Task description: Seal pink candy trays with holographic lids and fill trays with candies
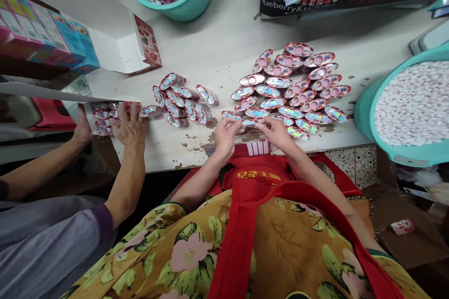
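Near the front edge of the table, my left hand [227,135] and my right hand [275,133] pinch the two ends of a small container with a shiny holographic top [250,122]. Fingers of both hands are closed at its rim. Just beyond stands a cluster of similar upright containers [280,81]. Those nearer me have shiny holographic tops, while many at the back show a round pink piece [298,50] on top. My fingertips partly cover the held container, and its lower part is hidden.
At left, a co-worker's hands [128,124] hold a box of similar containers, beside a smaller group [178,100]. A teal tub [189,7] of pink and silver round pieces stands behind. At right is a teal basin [365,117] of small pale pieces; a black carton [298,9] sits at the back.
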A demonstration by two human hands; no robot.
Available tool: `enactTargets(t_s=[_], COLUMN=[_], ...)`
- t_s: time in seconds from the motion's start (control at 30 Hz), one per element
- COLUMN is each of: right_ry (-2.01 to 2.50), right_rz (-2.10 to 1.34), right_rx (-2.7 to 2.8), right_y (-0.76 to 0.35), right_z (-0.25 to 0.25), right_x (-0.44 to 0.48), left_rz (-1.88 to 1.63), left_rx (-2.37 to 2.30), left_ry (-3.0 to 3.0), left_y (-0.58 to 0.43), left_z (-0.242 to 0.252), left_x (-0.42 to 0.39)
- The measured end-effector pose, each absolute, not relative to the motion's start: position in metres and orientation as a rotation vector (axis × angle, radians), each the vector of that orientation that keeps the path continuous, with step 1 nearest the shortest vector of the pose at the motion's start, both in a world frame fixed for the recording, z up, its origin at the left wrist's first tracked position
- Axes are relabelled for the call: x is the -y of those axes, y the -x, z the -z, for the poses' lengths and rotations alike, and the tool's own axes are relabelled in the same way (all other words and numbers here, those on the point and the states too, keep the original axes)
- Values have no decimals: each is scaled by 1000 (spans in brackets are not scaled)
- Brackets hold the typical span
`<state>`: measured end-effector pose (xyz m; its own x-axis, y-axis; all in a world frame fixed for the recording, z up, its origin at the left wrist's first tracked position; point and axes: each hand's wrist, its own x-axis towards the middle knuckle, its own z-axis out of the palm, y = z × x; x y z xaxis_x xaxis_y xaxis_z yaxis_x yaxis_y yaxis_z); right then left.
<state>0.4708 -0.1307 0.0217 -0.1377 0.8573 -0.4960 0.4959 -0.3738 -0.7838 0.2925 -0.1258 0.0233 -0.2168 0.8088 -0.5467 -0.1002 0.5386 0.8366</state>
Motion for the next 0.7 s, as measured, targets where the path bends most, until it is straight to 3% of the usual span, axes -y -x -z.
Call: enactTargets(t_s=[0.37, 0.7], right_ry=[2072, 2293], right_rz=[-1103, -1062], right_rx=[2304, 2175], right_y=[-465, -459], right_z=[-35, -28], right_x=[16, -3], left_rz=[-688, -487], left_rx=[-2295, -2289], left_ry=[-1265, -1362], left_y=[-308, -293], left_z=[9, 16], left_x=[85, 81])
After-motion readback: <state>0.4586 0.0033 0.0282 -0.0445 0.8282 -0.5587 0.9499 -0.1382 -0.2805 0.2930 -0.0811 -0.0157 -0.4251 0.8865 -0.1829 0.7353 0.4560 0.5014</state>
